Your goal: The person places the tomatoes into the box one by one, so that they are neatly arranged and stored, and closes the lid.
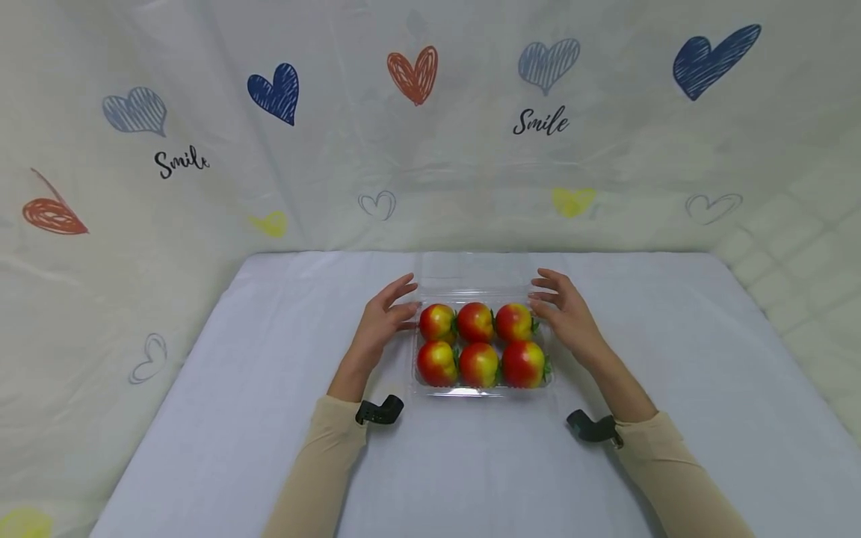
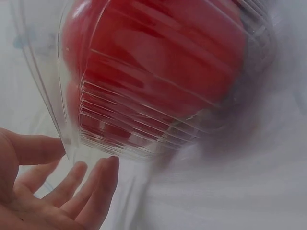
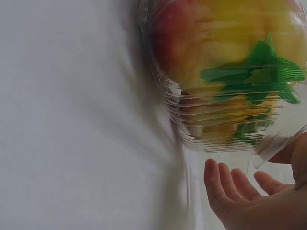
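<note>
A clear plastic clamshell box [image 1: 471, 391] holds red-and-yellow round fruits [image 1: 479, 365] with green leafy tops, in two rows of three. Its transparent lid [image 1: 474, 266] lies folded back behind it. My left hand [image 1: 383, 321] is at the box's back left corner, fingers spread and loosely bent; in the left wrist view the thumb meets the box rim [image 2: 64, 143]. On the opposite side my right hand [image 1: 568, 317] is beside the back right corner, fingers relaxed. The right wrist view shows that thumb partly behind the clear rim [image 3: 268, 152]; firm contact is unclear.
The box stands on a white-covered table [image 1: 471, 463]. Behind rises a pale cloth backdrop [image 1: 464, 157] with printed hearts and "Smile" lettering. Black wrist cameras, one on the left cuff [image 1: 380, 410] and one on the right cuff [image 1: 592, 427], sit low near the table.
</note>
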A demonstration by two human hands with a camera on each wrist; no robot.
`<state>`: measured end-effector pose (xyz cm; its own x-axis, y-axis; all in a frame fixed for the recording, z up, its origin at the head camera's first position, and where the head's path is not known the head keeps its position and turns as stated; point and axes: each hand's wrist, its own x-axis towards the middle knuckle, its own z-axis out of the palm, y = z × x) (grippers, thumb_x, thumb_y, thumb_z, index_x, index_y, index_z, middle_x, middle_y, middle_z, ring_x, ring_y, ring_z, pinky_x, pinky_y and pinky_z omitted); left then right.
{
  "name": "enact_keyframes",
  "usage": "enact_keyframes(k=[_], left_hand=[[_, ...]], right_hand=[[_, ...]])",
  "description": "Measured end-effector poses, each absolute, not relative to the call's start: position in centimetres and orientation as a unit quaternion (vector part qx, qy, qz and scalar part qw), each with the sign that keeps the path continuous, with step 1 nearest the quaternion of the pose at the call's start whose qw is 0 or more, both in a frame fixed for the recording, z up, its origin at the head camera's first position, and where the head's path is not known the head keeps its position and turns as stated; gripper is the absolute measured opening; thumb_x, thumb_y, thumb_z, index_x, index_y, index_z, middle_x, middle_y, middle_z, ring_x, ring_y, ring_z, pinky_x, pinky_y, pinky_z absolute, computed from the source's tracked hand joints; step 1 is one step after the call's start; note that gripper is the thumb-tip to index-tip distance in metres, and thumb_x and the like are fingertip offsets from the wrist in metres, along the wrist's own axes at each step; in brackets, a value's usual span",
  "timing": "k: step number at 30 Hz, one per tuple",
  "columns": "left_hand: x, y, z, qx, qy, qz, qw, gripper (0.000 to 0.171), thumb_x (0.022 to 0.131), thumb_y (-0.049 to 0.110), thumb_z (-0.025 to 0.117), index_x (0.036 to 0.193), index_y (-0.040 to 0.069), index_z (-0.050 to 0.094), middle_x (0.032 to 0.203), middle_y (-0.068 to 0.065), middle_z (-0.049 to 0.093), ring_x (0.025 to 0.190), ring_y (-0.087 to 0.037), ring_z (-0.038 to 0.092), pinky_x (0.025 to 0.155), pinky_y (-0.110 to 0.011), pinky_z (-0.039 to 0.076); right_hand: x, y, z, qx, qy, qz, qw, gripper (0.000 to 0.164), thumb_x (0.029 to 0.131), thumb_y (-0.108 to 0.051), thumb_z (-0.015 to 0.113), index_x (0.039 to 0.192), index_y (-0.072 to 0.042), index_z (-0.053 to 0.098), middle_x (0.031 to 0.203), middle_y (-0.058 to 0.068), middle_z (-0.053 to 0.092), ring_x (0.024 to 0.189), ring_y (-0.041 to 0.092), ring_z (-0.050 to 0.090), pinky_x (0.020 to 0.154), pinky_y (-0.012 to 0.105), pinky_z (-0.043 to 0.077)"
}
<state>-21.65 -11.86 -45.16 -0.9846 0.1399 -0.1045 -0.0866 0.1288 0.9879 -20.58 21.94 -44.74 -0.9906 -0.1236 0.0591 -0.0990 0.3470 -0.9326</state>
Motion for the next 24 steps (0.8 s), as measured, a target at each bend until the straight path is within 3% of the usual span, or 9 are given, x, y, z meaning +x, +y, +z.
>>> enact_keyframes(k=[11,15,19,24], left_hand=[[-21.6,-11.8,-45.0,0.015,0.738,0.671,0.066,0.066,0.099,0.005,0.065,0.156,0.033,0.046,0.158,-0.009,0.052,0.133,-0.031,0.064,0.103,-0.044,0.059],[-21.8,-11.7,-44.9,0.011,0.755,0.654,0.050,0.072,0.095,0.005,0.069,0.155,0.038,0.046,0.153,-0.004,0.056,0.130,-0.028,0.065,0.103,-0.041,0.058],[-22.0,-11.7,-45.0,0.017,0.762,0.646,0.039,0.075,0.094,0.002,0.069,0.155,0.040,0.046,0.150,-0.001,0.058,0.130,-0.027,0.065,0.103,-0.039,0.059],[-22.0,-11.7,-44.8,0.032,0.763,0.645,0.035,0.076,0.094,-0.001,0.067,0.154,0.040,0.047,0.148,-0.001,0.058,0.128,-0.027,0.065,0.097,-0.034,0.062]], right_hand=[[-21.1,21.9,-45.3,-0.084,0.811,-0.579,-0.006,0.072,0.103,-0.009,0.062,0.164,-0.016,0.024,0.157,0.022,0.042,0.136,0.039,0.057,0.092,0.006,0.052],[-21.1,22.2,-45.0,-0.090,0.803,-0.589,-0.019,0.076,0.100,-0.003,0.065,0.163,-0.017,0.025,0.153,0.024,0.043,0.122,0.019,0.065,0.090,0.008,0.054],[-21.1,22.4,-44.5,-0.090,0.800,-0.593,-0.014,0.080,0.097,-0.001,0.066,0.164,-0.017,0.025,0.151,0.025,0.043,0.109,-0.001,0.062,0.088,0.008,0.055],[-21.2,22.8,-44.0,-0.087,0.812,-0.576,-0.009,0.077,0.099,-0.003,0.064,0.165,-0.018,0.026,0.151,0.025,0.045,0.105,-0.004,0.062,0.087,0.007,0.054]])
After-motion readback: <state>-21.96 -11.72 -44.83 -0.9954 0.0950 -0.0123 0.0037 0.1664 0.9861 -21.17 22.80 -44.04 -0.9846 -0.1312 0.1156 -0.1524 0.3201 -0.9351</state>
